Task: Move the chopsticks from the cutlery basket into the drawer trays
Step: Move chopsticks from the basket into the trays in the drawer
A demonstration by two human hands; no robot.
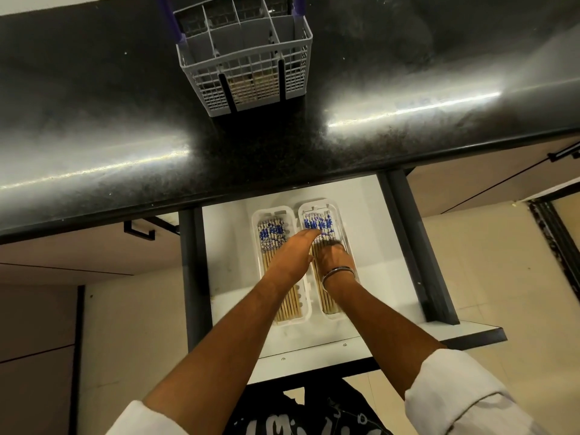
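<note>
Fingers of left hand [293, 251] are held straight, tips touching the blue-patterned ends of the chopsticks [320, 226] in the right tray [340, 215]. Right hand [333, 255] is laid on the same bundle just behind; whether it grips can't be told. Long axis runs front-to-back along the tray. Left tray [255, 221] w/ its own bundle sits just beside, both in the drawer [226, 240]. Cutlery basket [244, 54] stands well apart on the counter [94, 105], contents not clear; nothing is seen in the way
</note>
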